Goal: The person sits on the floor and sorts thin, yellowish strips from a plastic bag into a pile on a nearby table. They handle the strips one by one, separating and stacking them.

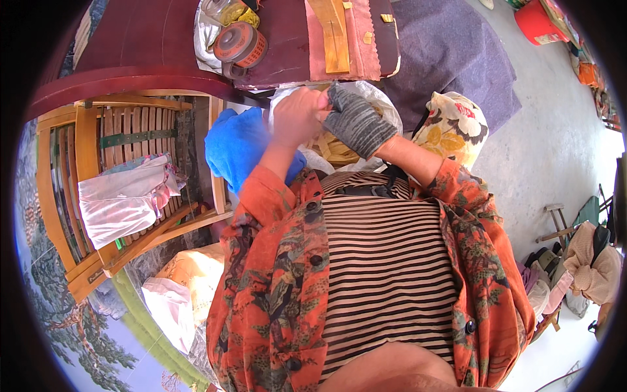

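My left hand (296,116), bare and blurred, is curled with its fingertips against my right hand. A grey knitted fingerless glove (360,120) covers my right hand (350,115), whose fingers are mostly hidden where the two hands meet. Whether anything thin is held between them I cannot tell. Under the hands, a white bag (384,100) lies open with pale yellow flat strips (335,149) inside. Just beyond stands a dark red work surface (286,63) bearing a pink cloth (317,54) and a wooden block (336,49) with a narrow slit.
A lidded orange-patterned jar (240,44) stands at the work surface's left. Blue cloth (235,142) and floral cloth (455,127) flank the bag. A wooden slatted chair (88,147) holds folded fabric (122,206) at left. Purple-grey cloth (446,59) and a red bucket (539,22) are at right.
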`<move>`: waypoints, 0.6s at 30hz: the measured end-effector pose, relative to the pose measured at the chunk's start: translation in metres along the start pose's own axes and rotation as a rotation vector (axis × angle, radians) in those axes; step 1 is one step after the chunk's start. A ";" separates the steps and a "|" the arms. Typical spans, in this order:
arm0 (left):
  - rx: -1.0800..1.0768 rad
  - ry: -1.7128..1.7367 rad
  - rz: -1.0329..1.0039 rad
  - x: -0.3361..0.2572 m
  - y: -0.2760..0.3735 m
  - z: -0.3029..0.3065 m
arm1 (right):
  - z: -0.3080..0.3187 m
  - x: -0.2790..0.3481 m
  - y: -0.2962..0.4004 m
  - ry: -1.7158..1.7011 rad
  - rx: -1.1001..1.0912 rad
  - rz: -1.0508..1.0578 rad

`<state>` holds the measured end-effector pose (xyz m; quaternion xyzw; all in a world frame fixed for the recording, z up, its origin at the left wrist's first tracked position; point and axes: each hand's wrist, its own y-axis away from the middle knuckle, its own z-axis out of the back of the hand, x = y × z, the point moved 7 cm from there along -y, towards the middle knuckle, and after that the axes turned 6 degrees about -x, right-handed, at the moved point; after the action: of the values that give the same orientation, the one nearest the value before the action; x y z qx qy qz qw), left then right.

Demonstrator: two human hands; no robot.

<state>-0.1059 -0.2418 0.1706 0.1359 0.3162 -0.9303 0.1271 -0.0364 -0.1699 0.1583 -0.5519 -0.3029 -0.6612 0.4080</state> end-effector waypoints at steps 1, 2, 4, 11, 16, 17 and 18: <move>0.011 -0.014 -0.011 0.004 -0.001 -0.001 | -0.002 0.003 -0.001 0.054 -0.032 0.070; -0.042 0.035 -0.042 0.006 -0.003 0.001 | -0.004 0.001 0.000 0.051 -0.020 0.051; -0.076 0.047 0.009 0.020 -0.002 -0.007 | -0.002 0.008 -0.003 0.068 -0.034 0.090; 0.125 1.056 0.822 0.047 -0.014 -0.040 | 0.055 -0.019 -0.049 -0.094 -0.195 -0.051; 0.121 1.165 0.881 0.052 -0.024 -0.044 | 0.070 -0.037 -0.063 -0.058 -0.281 -0.134; 0.107 1.111 0.875 0.056 -0.027 -0.047 | 0.072 -0.041 -0.067 -0.006 -0.298 -0.111; 0.093 1.056 0.870 0.060 -0.029 -0.048 | 0.073 -0.041 -0.070 0.043 -0.314 -0.088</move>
<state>-0.1626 -0.1986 0.1307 0.6911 0.2120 -0.6165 0.3120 -0.0600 -0.0655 0.1368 -0.5806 -0.2111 -0.7294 0.2938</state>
